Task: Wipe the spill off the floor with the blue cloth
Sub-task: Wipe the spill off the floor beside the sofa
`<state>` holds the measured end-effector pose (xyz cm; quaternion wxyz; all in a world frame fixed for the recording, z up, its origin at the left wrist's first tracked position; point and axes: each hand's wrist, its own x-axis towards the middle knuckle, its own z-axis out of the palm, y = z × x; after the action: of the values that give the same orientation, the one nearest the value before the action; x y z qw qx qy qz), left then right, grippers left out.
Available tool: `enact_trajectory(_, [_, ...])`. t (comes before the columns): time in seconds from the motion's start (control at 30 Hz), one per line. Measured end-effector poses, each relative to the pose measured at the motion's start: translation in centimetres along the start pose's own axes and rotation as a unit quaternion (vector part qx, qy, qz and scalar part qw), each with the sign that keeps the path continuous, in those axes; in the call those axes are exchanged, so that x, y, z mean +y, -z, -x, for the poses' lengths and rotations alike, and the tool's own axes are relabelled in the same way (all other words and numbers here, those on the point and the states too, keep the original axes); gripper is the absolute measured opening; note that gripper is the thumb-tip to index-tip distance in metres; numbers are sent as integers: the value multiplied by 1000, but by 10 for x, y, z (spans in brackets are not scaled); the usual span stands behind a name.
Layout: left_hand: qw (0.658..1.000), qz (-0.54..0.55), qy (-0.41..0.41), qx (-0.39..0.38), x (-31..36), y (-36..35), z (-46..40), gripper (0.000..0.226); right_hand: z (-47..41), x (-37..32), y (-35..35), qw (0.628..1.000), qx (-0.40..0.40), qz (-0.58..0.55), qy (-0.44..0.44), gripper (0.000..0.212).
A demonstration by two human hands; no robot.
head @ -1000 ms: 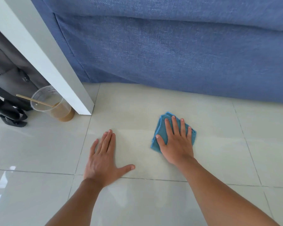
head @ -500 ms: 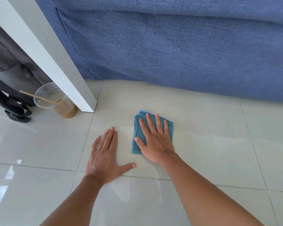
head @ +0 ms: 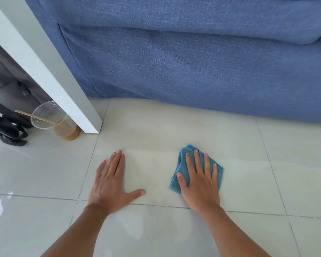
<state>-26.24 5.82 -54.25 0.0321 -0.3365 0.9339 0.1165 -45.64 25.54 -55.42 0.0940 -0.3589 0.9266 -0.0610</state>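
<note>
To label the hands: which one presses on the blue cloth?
The right hand lies flat on the blue cloth; the left hand rests on bare floor.

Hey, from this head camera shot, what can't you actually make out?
- Spill: none shows clearly on the glossy floor.
- Blue cloth: mostly covered by the right hand.
- Plastic cup: partly behind the white leg.
- Dark bag: cut off at the left edge.

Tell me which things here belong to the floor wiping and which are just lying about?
In the job:
blue cloth
right hand pressing it flat
left hand braced on the floor

Lying about:
plastic cup of brown drink
blue sofa
white table leg
dark bag
</note>
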Motion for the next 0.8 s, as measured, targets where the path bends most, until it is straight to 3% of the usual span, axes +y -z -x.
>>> enact_trajectory(0.17, [1000, 5, -3, 4, 0, 1, -1, 135, 2, -9, 3, 1000, -17, -4, 5, 77])
enact_trajectory(0.5, [1000, -7, -9, 6, -1, -3, -2, 136, -35, -57, 0, 987, -66, 5, 146, 75])
enact_trajectory(0.8, [1000, 3, -6, -1, -1, -3, -2, 135, -84, -59, 1, 990, -41, -9, 137, 74])
